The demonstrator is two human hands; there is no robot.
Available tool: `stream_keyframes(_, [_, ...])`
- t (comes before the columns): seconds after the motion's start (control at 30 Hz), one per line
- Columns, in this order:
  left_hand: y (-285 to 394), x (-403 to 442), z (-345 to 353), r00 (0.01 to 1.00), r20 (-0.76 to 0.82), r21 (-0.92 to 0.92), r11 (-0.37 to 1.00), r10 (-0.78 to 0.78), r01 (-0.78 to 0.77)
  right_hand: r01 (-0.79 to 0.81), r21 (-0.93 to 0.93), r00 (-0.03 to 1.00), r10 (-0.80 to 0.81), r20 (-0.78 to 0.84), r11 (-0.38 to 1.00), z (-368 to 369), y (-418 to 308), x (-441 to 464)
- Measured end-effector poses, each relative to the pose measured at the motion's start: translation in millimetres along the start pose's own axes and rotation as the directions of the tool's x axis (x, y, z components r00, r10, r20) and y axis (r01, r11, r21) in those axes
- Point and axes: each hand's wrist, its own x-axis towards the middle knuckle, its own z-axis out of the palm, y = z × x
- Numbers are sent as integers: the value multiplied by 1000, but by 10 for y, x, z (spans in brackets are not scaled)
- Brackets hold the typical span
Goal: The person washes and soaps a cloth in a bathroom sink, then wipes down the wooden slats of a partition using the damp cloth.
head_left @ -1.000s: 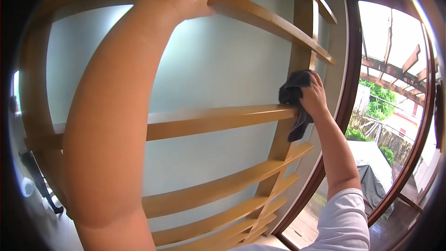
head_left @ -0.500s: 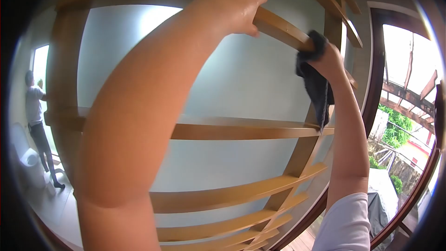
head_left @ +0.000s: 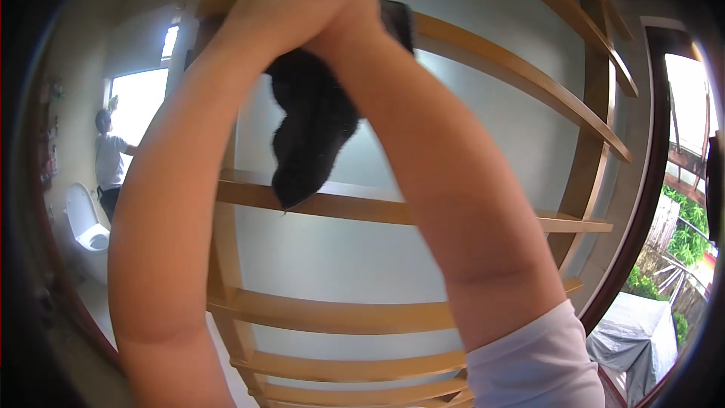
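Note:
A black cloth (head_left: 317, 125) hangs from my right hand (head_left: 351, 11), its lower end dangling in front of a middle wooden slat (head_left: 362, 208). My right hand is closed on the cloth against an upper wooden slat (head_left: 483, 49). Right beside it, overlapping it, is my left hand (head_left: 291, 4), also at the upper slat with its fingers curled. What those left fingers hold, slat or cloth, is hidden. Part of the cloth shows behind my right wrist.
Curved-looking slats and uprights (head_left: 589, 113) stand before a pale frosted panel (head_left: 340, 257). At the left, another person (head_left: 112, 155) reaches toward a bright window (head_left: 142, 106), near a white toilet (head_left: 87, 230). A dark-framed glass door (head_left: 642, 204) at the right shows plants and a grey cover outside.
My right hand has moved left along the upper slat with the cloth, up to my left hand. The view has turned left, showing more of the room with the other person.

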Motion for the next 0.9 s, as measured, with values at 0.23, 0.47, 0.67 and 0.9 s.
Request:
stream_keyframes(0.23, [-161, -188, -484, 974, 83, -57, 975, -211, 216, -222, 215, 940, 150, 306, 951, -170, -563, 423])
stream_keyframes(0.47, [258, -54, -249, 973, 178, -104, 981, -144, 165, -252, 293, 908, 121, 402, 922, -413, -34, 140])
stream_keyframes(0.67, [1199, 222, 723, 950, 112, -68, 956, 293, -287, -77, 108, 988, 61, 142, 991, -815, 1254, -955])
stream_keyframes(0.9, [2376, 310, 1702, 943, 146, 31, 951, 299, -306, -271, -388, 678, 461, 573, 881, -1818, 2757, -2051])
